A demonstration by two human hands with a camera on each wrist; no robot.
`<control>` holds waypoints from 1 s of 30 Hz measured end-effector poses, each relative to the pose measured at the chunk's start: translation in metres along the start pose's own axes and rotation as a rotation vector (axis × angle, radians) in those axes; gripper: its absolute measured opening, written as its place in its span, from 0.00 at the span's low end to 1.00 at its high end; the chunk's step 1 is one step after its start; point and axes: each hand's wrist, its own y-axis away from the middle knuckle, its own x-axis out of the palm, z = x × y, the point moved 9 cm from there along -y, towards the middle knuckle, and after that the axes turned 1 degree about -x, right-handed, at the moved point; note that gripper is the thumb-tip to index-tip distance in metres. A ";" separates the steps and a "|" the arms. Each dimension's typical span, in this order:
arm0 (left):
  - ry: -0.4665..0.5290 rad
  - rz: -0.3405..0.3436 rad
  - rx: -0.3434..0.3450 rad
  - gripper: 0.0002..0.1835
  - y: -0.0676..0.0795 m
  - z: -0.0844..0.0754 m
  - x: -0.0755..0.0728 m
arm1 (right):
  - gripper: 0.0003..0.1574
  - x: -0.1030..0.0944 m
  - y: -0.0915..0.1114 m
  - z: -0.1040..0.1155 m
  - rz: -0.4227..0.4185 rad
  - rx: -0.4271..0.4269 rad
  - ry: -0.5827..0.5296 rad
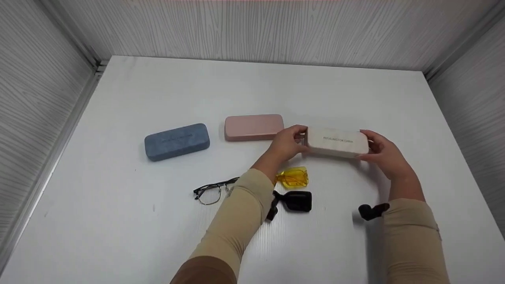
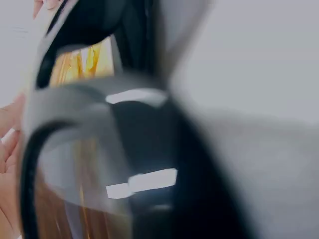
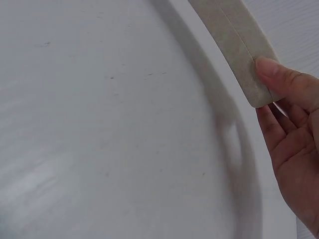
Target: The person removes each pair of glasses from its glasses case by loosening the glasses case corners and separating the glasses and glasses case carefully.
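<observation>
A cream glasses case (image 1: 337, 141) with small dark lettering on its lid is held between both hands. My left hand (image 1: 287, 142) grips its left end, and my right hand (image 1: 386, 153) pinches the right end between thumb and fingers. In the right wrist view the thumb presses the front side of the case (image 3: 237, 50), near a seam, and the case casts a shadow on the table. The lid appears closed. Black sunglasses (image 2: 144, 149) loom large and blurred in the left wrist view, where only part of the left hand (image 2: 9, 169) shows.
A pink case (image 1: 253, 127) lies just left of my left hand, with a blue case (image 1: 176, 142) farther left. Around my left forearm lie yellow-lensed glasses (image 1: 295, 177), black sunglasses (image 1: 298, 201) and partly hidden clear glasses (image 1: 209, 194). Panels border the white table (image 1: 118, 236).
</observation>
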 end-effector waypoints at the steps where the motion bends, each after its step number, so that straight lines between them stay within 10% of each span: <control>1: 0.007 0.004 -0.006 0.33 0.000 0.001 0.001 | 0.50 0.001 0.000 -0.002 0.001 0.011 0.011; 30: -0.108 0.024 -0.049 0.33 -0.001 0.013 0.010 | 0.55 0.011 0.000 -0.010 0.059 0.053 0.077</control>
